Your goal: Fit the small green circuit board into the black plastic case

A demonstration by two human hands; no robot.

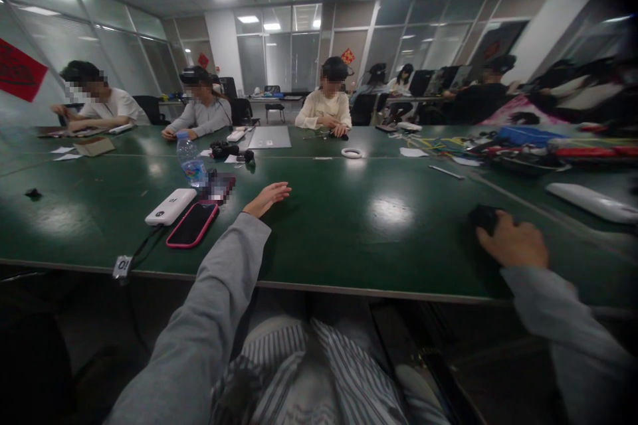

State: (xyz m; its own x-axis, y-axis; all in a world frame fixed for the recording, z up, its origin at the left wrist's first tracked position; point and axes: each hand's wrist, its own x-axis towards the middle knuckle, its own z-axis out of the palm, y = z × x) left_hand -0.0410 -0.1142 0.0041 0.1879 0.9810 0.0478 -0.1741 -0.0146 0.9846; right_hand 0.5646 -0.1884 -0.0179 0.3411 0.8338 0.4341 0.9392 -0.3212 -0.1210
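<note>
My left hand reaches out over the green table, fingers apart, holding nothing. It hovers just right of a phone in a pink case and a white power bank. My right hand rests on the table at the right, fingers curled over a small black object. I cannot tell whether the hand grips it or only touches it. Both arms wear grey sleeves.
A water bottle stands behind the power bank. A white ring and a grey mat lie farther back. Coloured cables and tools pile at the right, with a white device. Several people sit along the far side.
</note>
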